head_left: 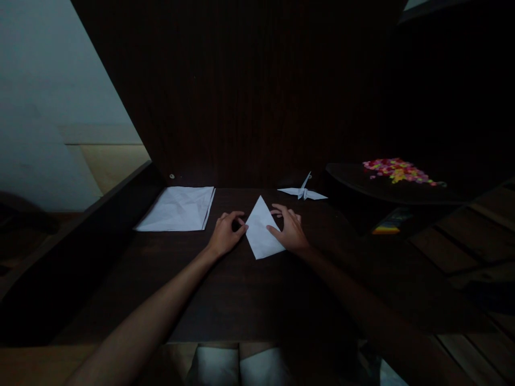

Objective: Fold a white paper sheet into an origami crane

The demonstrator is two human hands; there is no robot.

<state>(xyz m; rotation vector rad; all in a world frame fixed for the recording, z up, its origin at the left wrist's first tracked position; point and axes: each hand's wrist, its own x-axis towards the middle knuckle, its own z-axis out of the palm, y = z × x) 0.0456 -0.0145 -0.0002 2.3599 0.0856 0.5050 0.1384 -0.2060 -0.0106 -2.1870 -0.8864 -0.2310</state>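
A white sheet of folded paper [262,230], kite-like in outline with its point away from me, lies on the dark tabletop between my hands. At its left corner, my left hand [227,234] has thumb and forefinger curled close together on the edge. My right hand [292,229] grips the right side, the thumb resting on top of the paper and the other fingers bent around beyond the edge. Just behind, to the right, sits a white paper crane [303,193] with spread wings and a raised narrow tip.
A stack of white paper sheets [177,209] lies left on the table. A dark panel [241,91] rises at the back. On a rounded dark shelf [341,177] to the right is a pile of small pink and yellow pieces [398,169]. A low side board [80,246] borders the left.
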